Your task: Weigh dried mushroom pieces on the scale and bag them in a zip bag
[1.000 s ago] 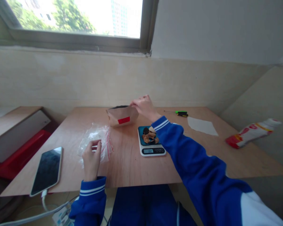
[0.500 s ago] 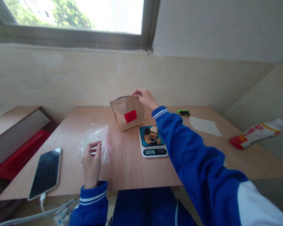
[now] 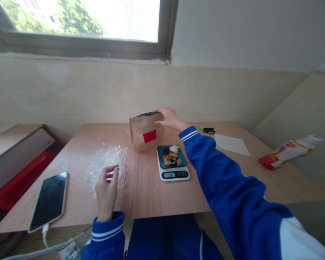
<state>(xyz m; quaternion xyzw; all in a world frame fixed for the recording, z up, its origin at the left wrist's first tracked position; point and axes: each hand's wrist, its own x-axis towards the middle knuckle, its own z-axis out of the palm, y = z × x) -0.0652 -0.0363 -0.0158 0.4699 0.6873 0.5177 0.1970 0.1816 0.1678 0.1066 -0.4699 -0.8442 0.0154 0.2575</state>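
A brown paper bag [image 3: 146,131] with a red label stands upright at the back of the wooden table [image 3: 146,187], its top open. My right hand [image 3: 168,118] reaches to its upper right edge, fingers stretched out and touching the rim. In front of the bag, a small kitchen scale [image 3: 173,164] carries a blue tray of dried pieces. My left hand [image 3: 106,192] rests near the table's front, fingers loosely curled on the edge of a pile of clear zip bags [image 3: 107,163] with red strips.
A phone [image 3: 48,200] on a white cable lies at the front left. A white paper sheet [image 3: 230,143] and a green-black pen [image 3: 208,129] lie at the back right. A red-white snack packet [image 3: 288,151] sits at the right edge. A red crate [image 3: 13,180] stands left.
The paper bag went from tilted over to standing upright. My right hand has loosened from a pinch on its top to open fingers at the rim. My left hand barely moved.
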